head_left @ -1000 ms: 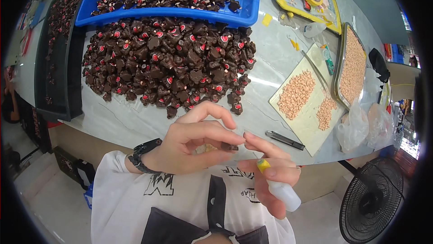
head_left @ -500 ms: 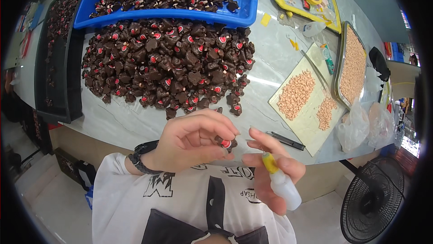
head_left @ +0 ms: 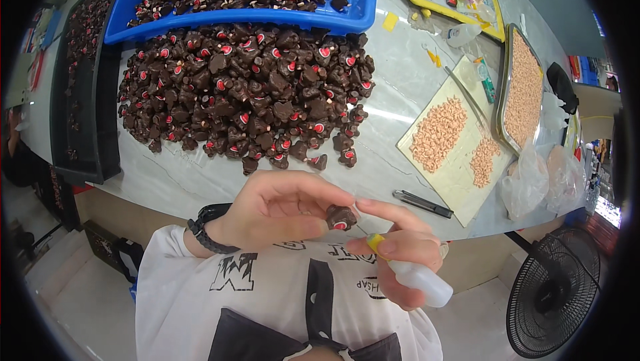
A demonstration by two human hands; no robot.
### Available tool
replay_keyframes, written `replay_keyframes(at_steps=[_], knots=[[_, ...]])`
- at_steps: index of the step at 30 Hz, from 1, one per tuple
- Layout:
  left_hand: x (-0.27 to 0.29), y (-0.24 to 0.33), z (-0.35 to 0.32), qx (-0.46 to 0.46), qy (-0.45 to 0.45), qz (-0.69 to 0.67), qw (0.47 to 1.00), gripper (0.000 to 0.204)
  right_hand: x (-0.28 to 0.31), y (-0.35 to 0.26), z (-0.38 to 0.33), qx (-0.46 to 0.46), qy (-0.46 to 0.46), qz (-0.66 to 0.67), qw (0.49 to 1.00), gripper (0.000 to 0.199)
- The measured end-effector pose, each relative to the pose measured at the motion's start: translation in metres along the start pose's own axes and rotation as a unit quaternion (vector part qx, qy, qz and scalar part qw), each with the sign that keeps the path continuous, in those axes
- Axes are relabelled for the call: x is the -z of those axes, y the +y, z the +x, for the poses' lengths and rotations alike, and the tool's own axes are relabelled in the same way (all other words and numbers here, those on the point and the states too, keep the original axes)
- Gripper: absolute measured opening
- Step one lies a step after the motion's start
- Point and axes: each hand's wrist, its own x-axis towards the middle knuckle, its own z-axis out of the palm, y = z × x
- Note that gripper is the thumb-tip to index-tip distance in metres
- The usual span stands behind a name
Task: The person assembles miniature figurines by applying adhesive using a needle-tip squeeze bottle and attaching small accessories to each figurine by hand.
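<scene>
Between fingertips, dark piece [head_left: 341,217], underside hidden

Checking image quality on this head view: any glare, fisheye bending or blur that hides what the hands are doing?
Head view: black fisheye vignette rings the frame and the table edge bows; a bright glare streak lies on its pale top beside the dark pieces; left hand, small dark piece, right hand and squeeze bottle are sharp, evenly lit, unshadowed.

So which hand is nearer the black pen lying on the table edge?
Right. The right hand, holding a squeeze bottle, is just below the black pen; the left hand is farther left.
</scene>
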Motion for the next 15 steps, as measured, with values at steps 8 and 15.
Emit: replay_keyframes(at_steps=[8,15], knots=[[0.0039,-0.0036,-0.0004,0.006,-0.03,-0.055,0.998,0.033,-0.0054,-0.0062,0.0031,-0.045,0.03,0.019,0.998,0.055],[0.0043,-0.0027,0.0001,0.001,-0.031,-0.047,0.998,0.032,-0.0043,-0.0027,0.0019,-0.051,0.011,0.026,0.998,0.047]])
